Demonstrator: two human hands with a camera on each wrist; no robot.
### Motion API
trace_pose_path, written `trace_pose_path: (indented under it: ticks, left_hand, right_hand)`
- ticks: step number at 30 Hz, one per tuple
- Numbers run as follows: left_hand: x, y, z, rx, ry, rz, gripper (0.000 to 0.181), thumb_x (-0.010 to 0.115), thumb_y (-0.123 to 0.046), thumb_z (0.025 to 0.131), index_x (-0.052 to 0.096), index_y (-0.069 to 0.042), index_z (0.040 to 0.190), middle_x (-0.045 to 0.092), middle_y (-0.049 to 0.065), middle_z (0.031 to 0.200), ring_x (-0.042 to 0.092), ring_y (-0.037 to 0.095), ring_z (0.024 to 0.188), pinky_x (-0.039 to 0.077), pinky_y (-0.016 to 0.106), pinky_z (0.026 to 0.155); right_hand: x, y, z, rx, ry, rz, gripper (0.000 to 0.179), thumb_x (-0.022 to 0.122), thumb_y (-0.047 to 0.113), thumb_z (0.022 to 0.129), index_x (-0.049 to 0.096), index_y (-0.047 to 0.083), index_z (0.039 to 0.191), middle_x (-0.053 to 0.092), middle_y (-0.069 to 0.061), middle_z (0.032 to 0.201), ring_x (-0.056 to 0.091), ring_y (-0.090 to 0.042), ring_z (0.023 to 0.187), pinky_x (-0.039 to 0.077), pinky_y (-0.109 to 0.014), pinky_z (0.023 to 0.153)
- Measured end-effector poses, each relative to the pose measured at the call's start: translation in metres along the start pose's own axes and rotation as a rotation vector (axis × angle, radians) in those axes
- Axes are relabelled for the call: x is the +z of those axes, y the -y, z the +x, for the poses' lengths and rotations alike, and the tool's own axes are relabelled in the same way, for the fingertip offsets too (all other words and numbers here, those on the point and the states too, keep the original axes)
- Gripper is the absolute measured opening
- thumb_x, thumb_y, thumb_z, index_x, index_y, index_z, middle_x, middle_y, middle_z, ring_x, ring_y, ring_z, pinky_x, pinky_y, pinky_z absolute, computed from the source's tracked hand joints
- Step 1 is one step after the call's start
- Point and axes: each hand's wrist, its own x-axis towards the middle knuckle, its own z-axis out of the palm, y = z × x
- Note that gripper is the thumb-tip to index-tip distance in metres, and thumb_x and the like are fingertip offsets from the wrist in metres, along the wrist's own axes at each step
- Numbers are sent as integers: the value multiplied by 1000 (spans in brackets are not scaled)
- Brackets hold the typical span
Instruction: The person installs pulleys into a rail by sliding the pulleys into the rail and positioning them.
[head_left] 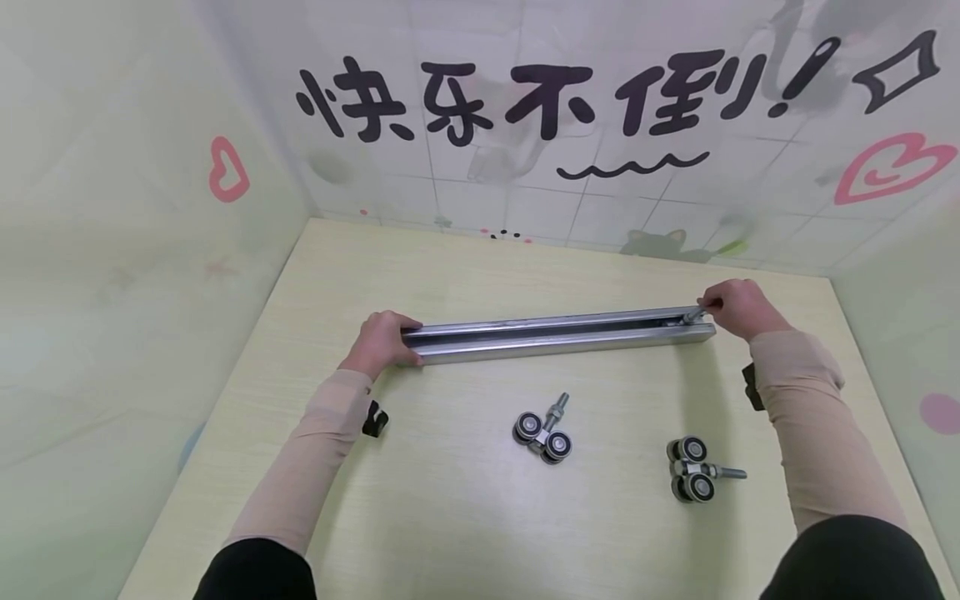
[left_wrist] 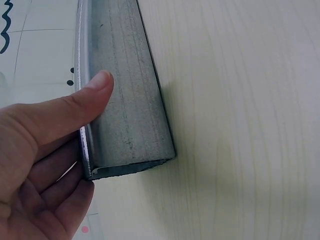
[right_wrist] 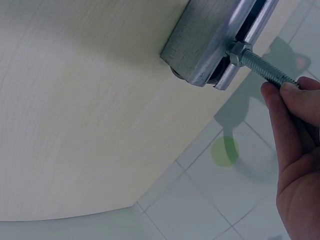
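Note:
A grey metal channel rail (head_left: 555, 343) with a slot along its upper side spans the space between both hands. My left hand (head_left: 381, 342) grips its left end. In the left wrist view the thumb lies along the rail's side wall (left_wrist: 127, 100), fingers on the slotted side. At the other end my right hand (head_left: 741, 308) pinches the threaded bolt (right_wrist: 267, 67) of a roller trolley between thumb and fingers. A nut (right_wrist: 237, 52) on that bolt sits at the slot. The trolley's wheels are mostly hidden inside the rail, with a dark edge showing at the open end.
Two more roller trolleys lie on the pale wooden table (head_left: 450, 500): one trolley (head_left: 557, 446) below the rail's middle, another trolley (head_left: 699, 487) near the right forearm. Printed panels stand behind and at both sides of the table.

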Motion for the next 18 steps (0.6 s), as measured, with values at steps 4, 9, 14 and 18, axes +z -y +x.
trace_pose_path:
  ticks: [4,9,14,18]
  left_hand:
    - [0,1,0,-9,4,-3,63,84,-12,57,61,-2,115,59,19,118,52,35,109,40,44,96]
    - [-1,0,0,-9,0,-2,63,84,-12,57,61,-2,115,59,19,117,53,35,108,40,44,96]
    - [-1,1,0,3,-7,4,64,85,-12,57,61,-1,115,59,20,116,53,36,107,40,44,96]
    - [-1,1,0,7,-4,5,64,84,-12,56,61,-1,115,59,20,117,52,36,107,40,44,96]
  right_hand:
    - [0,0,0,-6,-10,-4,15,58,-8,78,66,-3,67,65,-20,71,55,-22,56,43,-37,55]
    - [0,-1,1,-11,-16,-1,14,57,-9,77,67,-4,69,65,-21,72,57,-25,58,44,-38,55]
    - [1,-2,0,-17,-18,1,13,56,-11,76,66,-5,70,65,-21,71,58,-26,58,45,-39,55]
    - [-1,-1,1,-30,4,-14,15,54,-12,75,66,-4,69,65,-21,72,57,-24,58,46,-38,55]
